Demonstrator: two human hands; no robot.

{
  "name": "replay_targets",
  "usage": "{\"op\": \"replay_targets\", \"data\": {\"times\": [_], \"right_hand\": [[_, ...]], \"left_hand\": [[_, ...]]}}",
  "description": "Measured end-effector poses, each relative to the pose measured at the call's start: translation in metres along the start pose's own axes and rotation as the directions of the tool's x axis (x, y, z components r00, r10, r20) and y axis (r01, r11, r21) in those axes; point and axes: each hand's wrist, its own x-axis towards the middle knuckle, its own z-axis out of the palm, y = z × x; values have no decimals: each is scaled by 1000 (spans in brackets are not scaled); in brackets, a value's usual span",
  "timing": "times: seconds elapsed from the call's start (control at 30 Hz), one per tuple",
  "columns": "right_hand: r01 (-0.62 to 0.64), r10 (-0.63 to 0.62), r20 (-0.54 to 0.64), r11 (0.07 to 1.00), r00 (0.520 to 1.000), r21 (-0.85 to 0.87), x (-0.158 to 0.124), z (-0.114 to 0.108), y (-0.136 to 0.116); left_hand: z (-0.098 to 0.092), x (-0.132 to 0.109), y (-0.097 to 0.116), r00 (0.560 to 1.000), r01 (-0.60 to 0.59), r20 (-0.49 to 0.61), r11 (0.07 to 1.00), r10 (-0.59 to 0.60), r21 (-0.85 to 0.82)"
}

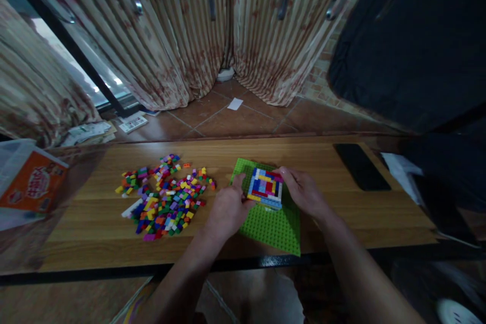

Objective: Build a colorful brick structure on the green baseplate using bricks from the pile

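Note:
A square block of stacked toy bricks (266,187), in blue, white, red and yellow, is on or just above the green baseplate (271,225). My left hand (230,207) is at the block's left side, thumb at its near left corner and index finger toward the far left. From the right, my right hand (301,192) presses its fingertips against the block's far right edge. Both hands are closed about the block, one on each side. Some of my right fingers are hidden behind my hand.
Left of the baseplate, a large heap of loose coloured bricks (167,202) spreads over the wooden table (91,212). A black phone-like slab (360,167) lies at the right. An orange-labelled plastic tub (30,179) stands beyond the left end. Striped curtains (170,35) hang behind.

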Motion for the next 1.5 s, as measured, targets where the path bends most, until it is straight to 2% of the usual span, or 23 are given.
{"op": "replay_targets", "data": {"times": [0.13,0.27,0.4,0.5,0.6,0.67,0.73,0.83,0.93,1.03,1.23,1.5], "right_hand": [[-69,66,-25,993,997,-96,-9,-13,7],[-144,145,0,986,989,-85,-13,-18,7],[-194,195,66,981,979,-19,-16,-9,2],[-243,238,61,967,969,80,-19,1,-1],[-278,272,57,939,961,202,-22,11,-2],[-254,249,50,940,967,227,-23,17,-2],[-213,215,8,962,977,173,-25,22,-3],[-161,156,-99,986,983,-37,-26,29,-8],[-120,83,-162,965,983,-232,-26,35,-15],[-150,90,-180,923,980,-353,-26,42,-20],[-177,127,-150,905,981,-387,-26,46,-21],[-262,227,-131,865,965,-428,-26,41,-20]], "left_hand": [[10,1,11,998,62,-29,996,-64,-63],[13,5,15,993,64,-88,992,-74,-111],[13,13,7,984,32,-165,977,-68,-212],[13,19,-3,977,-21,-207,940,-53,-340],[13,22,-9,979,-49,-198,873,-55,-485],[13,22,-9,983,-48,-175,846,-54,-531],[13,21,-9,982,-54,-184,856,-49,-515],[15,18,-8,971,-65,-237,911,-37,-408],[18,16,-7,962,-64,-272,947,-26,-316],[22,14,-4,956,-55,-293,961,-28,-270],[24,11,4,950,-24,-308,974,-47,-223],[21,8,7,951,-16,-300,960,-71,-280]]}}
